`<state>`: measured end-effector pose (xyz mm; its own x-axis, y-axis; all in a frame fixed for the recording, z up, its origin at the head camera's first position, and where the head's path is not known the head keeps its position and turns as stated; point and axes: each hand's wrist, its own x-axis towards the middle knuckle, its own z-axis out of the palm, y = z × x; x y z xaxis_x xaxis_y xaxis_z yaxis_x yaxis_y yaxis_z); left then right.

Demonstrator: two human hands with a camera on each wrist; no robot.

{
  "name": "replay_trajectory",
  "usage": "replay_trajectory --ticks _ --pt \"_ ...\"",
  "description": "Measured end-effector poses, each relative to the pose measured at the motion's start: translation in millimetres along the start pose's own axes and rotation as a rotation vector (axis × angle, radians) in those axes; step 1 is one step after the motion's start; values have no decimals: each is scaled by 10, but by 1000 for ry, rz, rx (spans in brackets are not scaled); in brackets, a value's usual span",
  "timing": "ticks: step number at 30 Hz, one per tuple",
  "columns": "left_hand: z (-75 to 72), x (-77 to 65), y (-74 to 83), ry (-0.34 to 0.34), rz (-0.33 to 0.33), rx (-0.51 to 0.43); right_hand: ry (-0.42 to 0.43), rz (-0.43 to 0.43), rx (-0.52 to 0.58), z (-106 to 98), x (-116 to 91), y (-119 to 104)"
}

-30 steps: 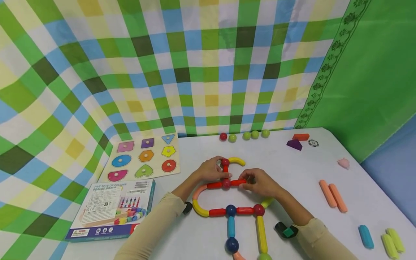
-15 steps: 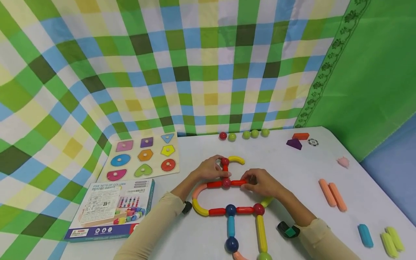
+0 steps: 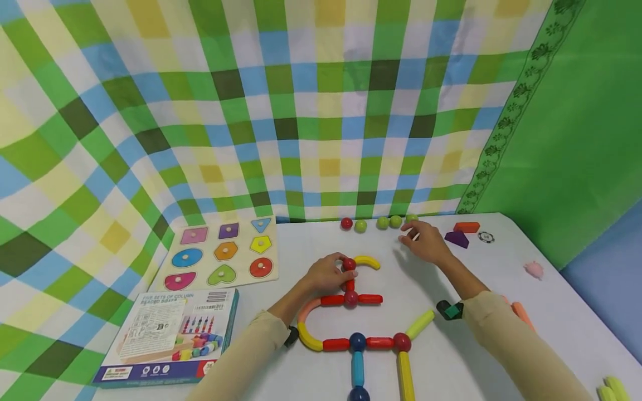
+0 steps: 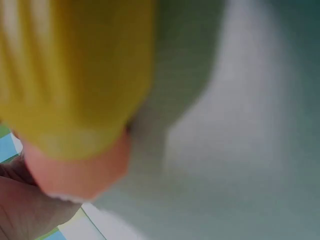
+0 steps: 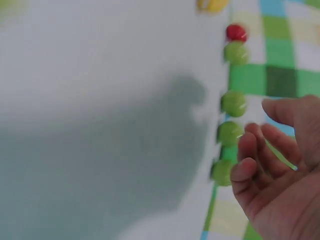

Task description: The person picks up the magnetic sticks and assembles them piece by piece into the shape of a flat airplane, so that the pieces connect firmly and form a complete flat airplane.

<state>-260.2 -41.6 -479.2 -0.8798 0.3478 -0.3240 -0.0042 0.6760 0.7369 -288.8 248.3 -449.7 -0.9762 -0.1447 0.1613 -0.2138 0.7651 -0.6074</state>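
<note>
Your right hand [image 3: 423, 242] has moved, in the head view, just beside the left-to-right row of green balls [image 3: 395, 221]; your left hand [image 3: 325, 274], farther off, grips a red rod [image 3: 350, 286]. The left wrist view hides that grip; the right wrist view shows your right hand slack, empty.

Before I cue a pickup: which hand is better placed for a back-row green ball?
Probably the right hand: it is empty and beside the green balls. The left hand is farther away, holding the figure's top red ball.
</note>
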Motion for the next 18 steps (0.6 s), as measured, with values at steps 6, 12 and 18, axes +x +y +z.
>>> replay_trajectory --ticks 6,12,18 --pt "63 -66 11 6 -43 -38 49 121 -54 122 217 244" --pt "44 -49 17 -2 -34 -43 51 78 -48 271 300 291" --pt "6 9 14 7 -19 -48 113 78 -129 295 376 214"
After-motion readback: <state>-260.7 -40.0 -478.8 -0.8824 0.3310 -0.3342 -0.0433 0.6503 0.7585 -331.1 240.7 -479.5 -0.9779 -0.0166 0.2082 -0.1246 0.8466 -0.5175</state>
